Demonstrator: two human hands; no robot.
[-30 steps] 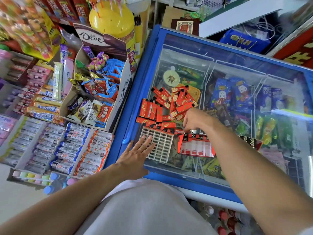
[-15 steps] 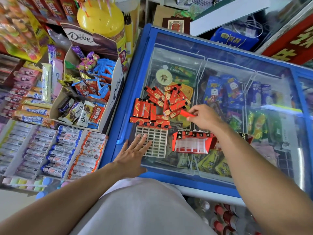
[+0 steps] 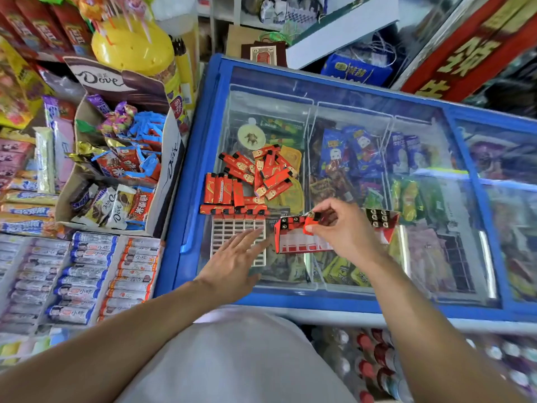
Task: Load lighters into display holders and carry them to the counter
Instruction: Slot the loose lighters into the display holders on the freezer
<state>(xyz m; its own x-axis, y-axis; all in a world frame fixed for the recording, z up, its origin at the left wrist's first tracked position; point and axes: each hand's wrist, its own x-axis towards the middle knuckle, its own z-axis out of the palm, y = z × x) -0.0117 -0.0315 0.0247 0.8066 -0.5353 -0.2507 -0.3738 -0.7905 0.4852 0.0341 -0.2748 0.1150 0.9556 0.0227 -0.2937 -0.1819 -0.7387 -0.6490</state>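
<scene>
In red holder (image 3: 293,242), black-capped lighters (image 3: 286,220)

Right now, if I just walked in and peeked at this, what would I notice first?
Probably the heap of small red lighters lying on the glass lid of the blue freezer chest. Just in front of it, the right hand pinches one red lighter above the red cardboard display holder, while the left hand lies flat on a white plastic grid tray. On the left stands a brown Dove chocolate box.
</scene>
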